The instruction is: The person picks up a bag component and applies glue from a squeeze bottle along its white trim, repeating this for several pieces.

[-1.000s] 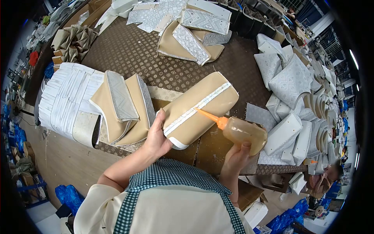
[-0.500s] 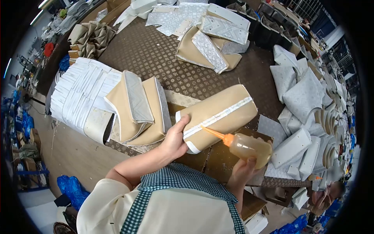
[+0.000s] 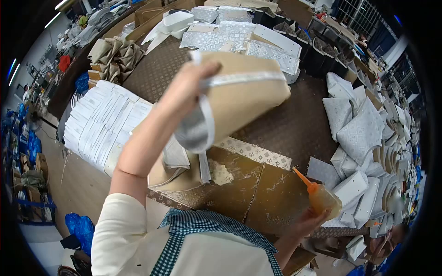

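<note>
My left hand (image 3: 189,83), fingers closed, holds a tan leather-like piece (image 3: 248,96) by its left end, up over the far part of the table. A white strip runs along the piece, and its near left end shows a white edge and grey inside; hand and piece are slightly blurred. Low at the right, my right hand (image 3: 313,221) is wrapped round a squeeze bottle (image 3: 324,201) of amber liquid. The bottle's orange nozzle points up and left, apart from the piece. Below the raised piece stand similar tan pieces (image 3: 172,177), partly hidden by my left arm.
A brown work board (image 3: 276,193) lies on the patterned table (image 3: 294,124). On the left is a bundle of white strips (image 3: 101,124). Grey-white patterned pieces (image 3: 361,119) pile up on the right, with more patterned sheets (image 3: 230,37) and black containers (image 3: 322,55) at the back.
My left hand has lifted the tan piece up and away from me. My right hand has drawn the bottle right and down, so its nozzle has left the white strip.
</note>
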Available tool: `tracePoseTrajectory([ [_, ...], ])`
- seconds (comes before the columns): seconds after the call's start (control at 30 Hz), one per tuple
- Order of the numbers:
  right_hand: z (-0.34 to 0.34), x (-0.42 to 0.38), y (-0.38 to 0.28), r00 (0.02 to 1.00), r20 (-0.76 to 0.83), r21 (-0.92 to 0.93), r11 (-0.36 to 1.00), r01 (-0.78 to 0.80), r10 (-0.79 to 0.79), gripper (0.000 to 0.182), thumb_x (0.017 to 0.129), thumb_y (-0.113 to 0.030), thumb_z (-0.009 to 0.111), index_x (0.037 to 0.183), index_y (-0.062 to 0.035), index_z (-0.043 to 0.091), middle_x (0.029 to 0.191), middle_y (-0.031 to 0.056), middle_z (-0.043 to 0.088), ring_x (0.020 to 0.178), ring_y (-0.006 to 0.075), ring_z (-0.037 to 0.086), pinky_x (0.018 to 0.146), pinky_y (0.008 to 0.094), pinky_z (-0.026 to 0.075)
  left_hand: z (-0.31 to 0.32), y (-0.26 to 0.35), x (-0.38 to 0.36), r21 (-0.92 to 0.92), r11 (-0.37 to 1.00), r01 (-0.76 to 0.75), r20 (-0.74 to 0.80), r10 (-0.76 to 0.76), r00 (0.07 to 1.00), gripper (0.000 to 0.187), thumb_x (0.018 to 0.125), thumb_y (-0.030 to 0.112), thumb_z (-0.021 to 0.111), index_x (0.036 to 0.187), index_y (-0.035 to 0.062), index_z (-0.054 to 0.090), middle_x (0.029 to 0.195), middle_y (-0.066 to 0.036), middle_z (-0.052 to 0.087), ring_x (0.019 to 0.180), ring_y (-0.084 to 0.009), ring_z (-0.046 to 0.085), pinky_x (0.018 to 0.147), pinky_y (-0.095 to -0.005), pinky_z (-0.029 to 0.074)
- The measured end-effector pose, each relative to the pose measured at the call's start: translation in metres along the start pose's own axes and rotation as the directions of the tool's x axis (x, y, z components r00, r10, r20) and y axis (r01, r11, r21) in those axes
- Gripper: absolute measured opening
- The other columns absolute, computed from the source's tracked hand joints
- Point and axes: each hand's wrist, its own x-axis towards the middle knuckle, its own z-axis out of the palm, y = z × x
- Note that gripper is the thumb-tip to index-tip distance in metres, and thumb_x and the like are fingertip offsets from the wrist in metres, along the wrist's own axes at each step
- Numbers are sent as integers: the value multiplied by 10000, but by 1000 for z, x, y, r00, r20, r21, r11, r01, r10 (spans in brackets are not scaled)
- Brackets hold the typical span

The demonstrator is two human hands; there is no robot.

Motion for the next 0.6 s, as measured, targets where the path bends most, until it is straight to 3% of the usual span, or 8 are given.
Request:
tracePoseTrajectory([
  [0.07,1,2,8,1000,-1,27,1000,-10,10,597,876,-347,567,1322,-10,358,1252,147,485,1116,263,523,952,385,447,-30,27,18,80,980,-182,-107,190,976,369,854,235,574,1074,-61,562,1004,-168,618,879,-214,623,747,-330,526],
  [0.23,22,9,25,999,24,27,999,-40,40,678,854,-374,599,1362,-34,308,1317,128,436,1182,247,472,980,382,427,-116,-9,72,184,948,-260,-286,305,908,447,857,345,590,1104,-26,553,1005,-134,599,900,-176,585,702,-307,493],
  [0.27,25,11,28,999,27,28,999,-41,41,682,851,-376,602,1364,-36,307,1320,128,435,1182,245,472,982,382,425,-129,-33,79,379,896,-230,-260,342,903,449,865,368,565,1098,-16,570,948,-110,620,788,-176,594,649,-286,476],
  [0.3,28,13,32,999,30,29,999,-43,42,687,849,-378,605,1365,-38,307,1323,127,434,1183,244,473,984,382,424,-138,-45,77,595,791,146,-330,75,941,471,863,382,559,1080,-34,590,887,-87,647,716,-204,599,640,-309,468],
  [0.37,35,17,38,998,37,20,999,-49,48,697,845,-382,611,1369,-41,304,1329,127,430,1186,242,471,987,382,423,-178,-113,91,932,351,83,-120,85,989,436,842,356,570,936,-67,617,739,-143,625,646,-207,585,600,-345,457],
  [0.4,41,19,38,998,44,9,999,-51,51,702,844,-384,612,1371,-41,301,1332,128,429,1189,241,469,987,382,423,-165,-123,84,955,290,-63,33,105,994,404,829,337,576,899,-59,615,701,-177,606,636,-212,590,594,-349,449],
  [0.43,43,23,40,997,50,-4,998,-55,56,707,842,-386,614,1373,-42,298,1334,129,427,1191,239,467,987,381,423,-154,-125,84,902,407,146,-64,-209,976,331,832,295,572,882,-29,613,688,-184,613,653,-233,602,629,-372,449],
  [0.6,23,44,65,984,-32,23,984,-175,175,705,841,-403,610,1376,-60,306,1338,113,429,1194,242,463,981,375,425,-72,-174,141,932,185,-312,334,-102,937,334,797,220,608,1055,8,604,917,-171,619,853,-317,592,790,-349,474],
])
